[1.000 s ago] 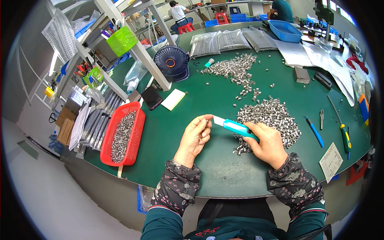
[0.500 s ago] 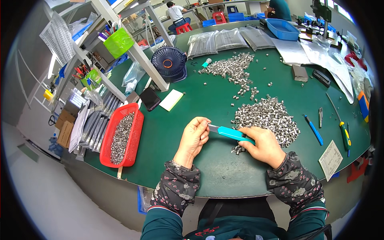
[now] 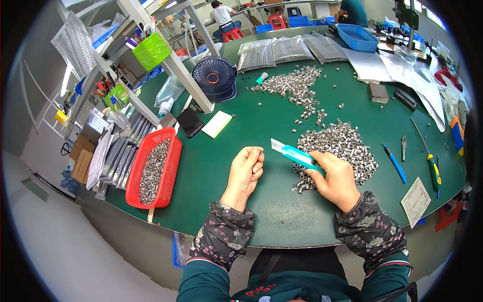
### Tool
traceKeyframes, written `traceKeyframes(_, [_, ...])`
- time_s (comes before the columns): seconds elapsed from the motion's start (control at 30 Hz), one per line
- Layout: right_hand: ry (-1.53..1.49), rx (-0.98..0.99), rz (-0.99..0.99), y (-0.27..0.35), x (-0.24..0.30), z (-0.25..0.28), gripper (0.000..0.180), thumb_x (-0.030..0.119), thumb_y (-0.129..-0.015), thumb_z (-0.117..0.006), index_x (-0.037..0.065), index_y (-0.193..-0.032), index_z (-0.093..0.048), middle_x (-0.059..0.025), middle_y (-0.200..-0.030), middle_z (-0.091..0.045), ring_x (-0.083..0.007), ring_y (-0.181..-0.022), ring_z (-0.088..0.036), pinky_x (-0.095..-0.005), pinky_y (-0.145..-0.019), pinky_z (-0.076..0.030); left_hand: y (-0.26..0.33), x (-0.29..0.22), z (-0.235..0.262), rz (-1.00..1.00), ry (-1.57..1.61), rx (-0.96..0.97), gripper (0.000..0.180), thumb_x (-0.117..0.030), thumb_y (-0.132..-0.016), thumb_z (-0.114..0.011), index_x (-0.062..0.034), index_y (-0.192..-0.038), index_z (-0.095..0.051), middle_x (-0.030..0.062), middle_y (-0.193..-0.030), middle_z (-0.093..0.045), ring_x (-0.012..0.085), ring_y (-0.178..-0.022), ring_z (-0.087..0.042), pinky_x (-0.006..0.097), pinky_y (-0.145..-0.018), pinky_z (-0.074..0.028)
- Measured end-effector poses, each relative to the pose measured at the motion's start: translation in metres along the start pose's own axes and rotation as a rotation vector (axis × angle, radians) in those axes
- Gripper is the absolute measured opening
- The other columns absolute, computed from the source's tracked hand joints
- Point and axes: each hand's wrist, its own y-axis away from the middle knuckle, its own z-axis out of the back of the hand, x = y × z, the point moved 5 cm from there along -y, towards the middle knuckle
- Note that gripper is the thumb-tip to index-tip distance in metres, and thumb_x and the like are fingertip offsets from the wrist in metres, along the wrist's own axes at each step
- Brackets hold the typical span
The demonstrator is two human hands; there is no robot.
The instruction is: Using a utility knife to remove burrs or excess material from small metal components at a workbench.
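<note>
My right hand (image 3: 333, 180) is wrapped round a teal utility knife (image 3: 300, 157), its blade out and pointing up and left. A gap separates the blade tip from my left hand (image 3: 245, 170), whose thumb and forefinger pinch a small metal ring (image 3: 260, 150), mostly hidden by the fingertips. Behind and beside the knife lies a heap of small silvery metal rings (image 3: 347, 143) on the green table (image 3: 261, 123). Left of my left hand stands a red plastic basket (image 3: 173, 173), partly filled with similar metal pieces.
A second ring pile (image 3: 297, 85) lies farther back. The blue fan (image 3: 215, 78), phone (image 3: 189, 123) and yellow notepad (image 3: 217, 124) sit left by a shelf post. At right lie a blue pen-like tool (image 3: 394, 163), a screwdriver (image 3: 433, 168) and a printed card (image 3: 416, 201).
The utility knife has moved right, away from my left fingertips, and its blade now tilts more upward. My left hand stays nearly in place, still pinching.
</note>
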Motion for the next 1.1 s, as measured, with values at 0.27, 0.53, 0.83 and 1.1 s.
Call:
traceKeyframes(0.27, [-0.171,-0.031,-0.079,-0.006,-0.021,-0.001,0.032,0.019,-0.077,-0.064,0.004,-0.104,-0.06,-0.0144,-0.086,-0.062,-0.0309,-0.074,-0.061,-0.0364,-0.065,-0.048,-0.001,0.0,-0.01,0.118,0.206,0.172,0.016,-0.018,-0.093,-0.046,-0.0049,-0.085,-0.052,0.0075,-0.08,-0.051,0.008,-0.055,-0.04,0.017,-0.037,-0.026])
traceKeyframes(0.53, [-0.201,-0.055,-0.089,-0.007,-0.017,0.0,0.03,0.019,-0.077,-0.064,0.006,-0.104,-0.06,-0.0125,-0.08,-0.06,-0.03,-0.07,-0.06,-0.037,-0.062,-0.047,0.007,0.013,-0.044,-0.242,-1.073,0.186,0.014,-0.015,-0.08,-0.066,-0.004,-0.088,-0.063,-0.0024,-0.065,-0.056,0.0045,-0.054,-0.045,0.021,-0.053,-0.04])
traceKeyframes(0.83, [-0.201,-0.054,-0.081,-0.006,-0.017,0.0,0.031,0.019,-0.077,-0.064,0.005,-0.104,-0.06,-0.0131,-0.082,-0.06,-0.0304,-0.072,-0.06,-0.037,-0.063,-0.048,0.014,0.021,-0.064,-0.468,-1.47,0.228,0.012,-0.01,-0.078,-0.061,-0.0063,-0.089,-0.061,0.0118,-0.078,-0.063,0.029,-0.071,-0.062,0.037,-0.063,-0.049])
traceKeyframes(1.1, [-0.212,-0.054,-0.041,-0.005,-0.014,0.002,0.031,0.019,-0.077,-0.064,0.004,-0.104,-0.06,-0.0138,-0.086,-0.062,-0.0311,-0.074,-0.061,-0.0371,-0.064,-0.049,0.003,0.004,-0.028,0.065,-0.199,0.179,0.006,-0.011,-0.09,-0.052,-0.0063,-0.09,-0.05,0.0038,-0.079,-0.056,0.0031,-0.052,-0.038,0.015,-0.039,-0.028])
